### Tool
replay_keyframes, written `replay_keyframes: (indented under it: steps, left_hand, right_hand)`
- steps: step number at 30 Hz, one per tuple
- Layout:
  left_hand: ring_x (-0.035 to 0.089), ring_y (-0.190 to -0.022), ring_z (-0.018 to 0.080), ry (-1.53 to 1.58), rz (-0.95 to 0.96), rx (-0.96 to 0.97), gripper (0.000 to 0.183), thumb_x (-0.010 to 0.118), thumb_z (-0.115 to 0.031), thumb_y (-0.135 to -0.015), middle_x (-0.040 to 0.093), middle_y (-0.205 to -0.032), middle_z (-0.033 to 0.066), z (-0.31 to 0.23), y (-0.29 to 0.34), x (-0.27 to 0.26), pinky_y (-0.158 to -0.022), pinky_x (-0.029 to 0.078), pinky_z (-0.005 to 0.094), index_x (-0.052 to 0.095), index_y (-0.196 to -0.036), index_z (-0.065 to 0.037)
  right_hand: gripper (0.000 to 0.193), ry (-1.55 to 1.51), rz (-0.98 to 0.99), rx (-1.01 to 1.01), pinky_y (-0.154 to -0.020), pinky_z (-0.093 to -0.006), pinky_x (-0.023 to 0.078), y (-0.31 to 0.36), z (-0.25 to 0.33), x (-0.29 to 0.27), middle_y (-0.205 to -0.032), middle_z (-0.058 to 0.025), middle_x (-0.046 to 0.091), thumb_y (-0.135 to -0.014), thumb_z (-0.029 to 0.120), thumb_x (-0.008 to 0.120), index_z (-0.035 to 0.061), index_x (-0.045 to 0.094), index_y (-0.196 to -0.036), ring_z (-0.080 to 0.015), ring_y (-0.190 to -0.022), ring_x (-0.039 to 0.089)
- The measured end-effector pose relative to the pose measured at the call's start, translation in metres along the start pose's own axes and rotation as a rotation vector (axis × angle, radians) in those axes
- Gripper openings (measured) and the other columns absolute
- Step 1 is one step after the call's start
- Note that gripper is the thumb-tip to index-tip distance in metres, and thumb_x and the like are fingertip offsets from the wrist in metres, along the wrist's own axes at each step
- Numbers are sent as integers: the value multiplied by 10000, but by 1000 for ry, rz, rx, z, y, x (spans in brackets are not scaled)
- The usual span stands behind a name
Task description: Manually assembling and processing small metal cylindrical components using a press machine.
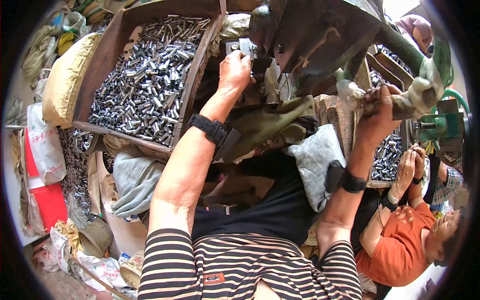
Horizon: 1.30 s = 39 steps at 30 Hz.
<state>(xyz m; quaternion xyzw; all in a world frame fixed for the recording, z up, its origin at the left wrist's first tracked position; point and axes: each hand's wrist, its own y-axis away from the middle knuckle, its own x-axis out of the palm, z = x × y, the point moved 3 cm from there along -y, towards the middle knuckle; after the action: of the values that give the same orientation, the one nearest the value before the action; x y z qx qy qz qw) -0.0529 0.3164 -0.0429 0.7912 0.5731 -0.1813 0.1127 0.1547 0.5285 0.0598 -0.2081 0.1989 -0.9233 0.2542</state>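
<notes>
My left hand (235, 71) is closed, its fingers pinched together at a small metal fixture (246, 46) on a dark machine. Whatever sits between those fingertips is hidden. Off to the right, my right hand (381, 106) is wrapped round a machine handle (407, 102) bound in pale wrapping. The handle joins a thick green metal arm (400, 45). Left of my left hand stands a large wooden tray (82, 92) heaped with short shiny metal tubes (145, 80).
A co-worker in an orange shirt (400, 245) sits at the right beside another tray of metal tubes (387, 157). Grey cloths (320, 165) hang by my knees. A yellowish sack (70, 80) leans at the left tray. Bags and a bucket (96, 237) lie lower left.
</notes>
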Motion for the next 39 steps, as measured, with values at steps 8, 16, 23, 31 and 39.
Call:
replay_keyframes:
  steps: [8,16,23,31,39]
  left_hand:
    - [497,-542,92,455,98,-326,255,624,-261,-878,532,-706,2,9,8,-31,-490,385,210,539,-963,-36]
    - [662,-750,156,577,136,-283,187,604,-154,-886,647,-871,83,18,2,-18,-604,517,236,538,-981,-6]
    - [615,-624,121,513,143,-172,204,569,-208,-911,623,-766,40,10,6,-3,-534,456,236,594,-948,-10]
    - [472,-515,115,-202,60,109,362,546,-348,-910,508,-602,31,27,-19,-31,-479,398,288,574,-791,-7]
    - [467,-597,83,-171,112,-28,424,585,-467,-876,516,-675,-1,3,-5,-41,-524,384,238,578,-784,-53]
  right_hand:
    - [243,103,235,207,-544,-229,414,-29,56,6,-719,-58,561,-812,110,645,-35,568,-992,-118,-581,532]
    - [288,164,298,181,-553,-229,412,-39,62,10,-708,-59,529,-827,109,623,-51,537,-1050,-126,-586,513]
    - [203,-45,71,-2,-548,-238,427,-9,19,6,-697,-55,554,-796,64,639,-37,557,-952,-127,-568,532]
    - [206,119,221,137,-564,-227,428,-16,41,12,-699,-50,572,-804,103,644,-30,580,-948,-108,-585,543]
    - [285,150,264,168,-539,-216,405,-38,61,5,-718,-57,572,-831,133,633,-64,602,-1035,-115,-590,532]
